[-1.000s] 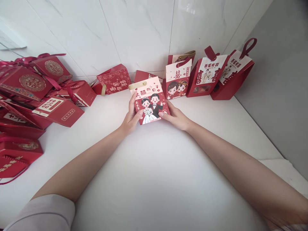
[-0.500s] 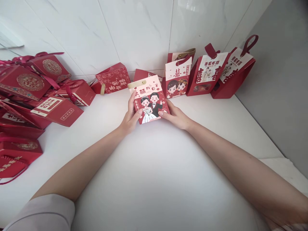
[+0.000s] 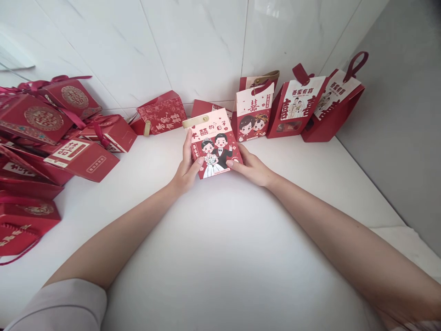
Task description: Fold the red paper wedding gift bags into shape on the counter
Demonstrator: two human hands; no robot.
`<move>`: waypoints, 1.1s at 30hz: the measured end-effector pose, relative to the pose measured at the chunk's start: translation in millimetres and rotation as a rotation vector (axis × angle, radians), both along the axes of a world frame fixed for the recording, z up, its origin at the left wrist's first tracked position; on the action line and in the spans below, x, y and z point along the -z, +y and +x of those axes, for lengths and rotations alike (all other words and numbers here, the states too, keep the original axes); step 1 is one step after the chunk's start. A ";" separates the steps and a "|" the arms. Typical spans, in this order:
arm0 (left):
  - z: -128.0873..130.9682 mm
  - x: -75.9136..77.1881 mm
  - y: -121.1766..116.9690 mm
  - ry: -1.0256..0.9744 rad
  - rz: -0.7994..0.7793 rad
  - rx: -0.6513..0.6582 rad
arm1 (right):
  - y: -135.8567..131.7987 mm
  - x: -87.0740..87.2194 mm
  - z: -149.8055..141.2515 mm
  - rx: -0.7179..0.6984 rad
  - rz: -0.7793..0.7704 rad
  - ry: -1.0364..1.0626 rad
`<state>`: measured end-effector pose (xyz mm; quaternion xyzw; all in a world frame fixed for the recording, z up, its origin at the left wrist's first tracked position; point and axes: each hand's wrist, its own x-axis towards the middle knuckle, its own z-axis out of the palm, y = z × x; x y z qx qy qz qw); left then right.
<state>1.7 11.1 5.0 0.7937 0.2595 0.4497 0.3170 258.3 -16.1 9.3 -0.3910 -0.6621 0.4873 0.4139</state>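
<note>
While red boxes (image 3: 84,161), some tied with ribbon, lay heaped at the left of the white table (image 3: 220,257), a floral red box (image 3: 163,112) rested on its side near the tiled wall (image 3: 196,41). Next came the left hand (image 3: 186,171), closed on the left edge of the couple-printed box (image 3: 215,149), its thumb on the lower front. That box sat between both palms, tilted, its gold strap (image 3: 196,122) above the thumbs; whether its base touched the table, I could not tell. From the other edge the right hand (image 3: 253,166) clamped it, thumb across the lower corner. Beyond stood a box with two cartoon faces (image 3: 255,115), then two loop-handled boxes (image 3: 296,110).
</note>
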 end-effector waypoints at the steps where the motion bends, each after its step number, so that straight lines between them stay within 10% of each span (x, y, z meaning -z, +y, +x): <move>1: 0.9 -0.6 -1.5 -0.002 0.015 -0.016 | 0.0 1.1 -0.2 -0.006 0.014 0.001; 10: -3.1 1.2 -10.3 0.003 0.357 -0.251 | -2.9 8.3 -3.3 0.092 0.347 -0.105; 19: 2.0 -14.2 -23.0 0.191 0.716 -0.119 | 1.1 10.2 2.1 0.150 0.611 -0.200; 33: -0.7 -3.7 -12.9 0.201 0.343 -0.209 | -2.3 7.1 1.8 0.154 0.613 -0.236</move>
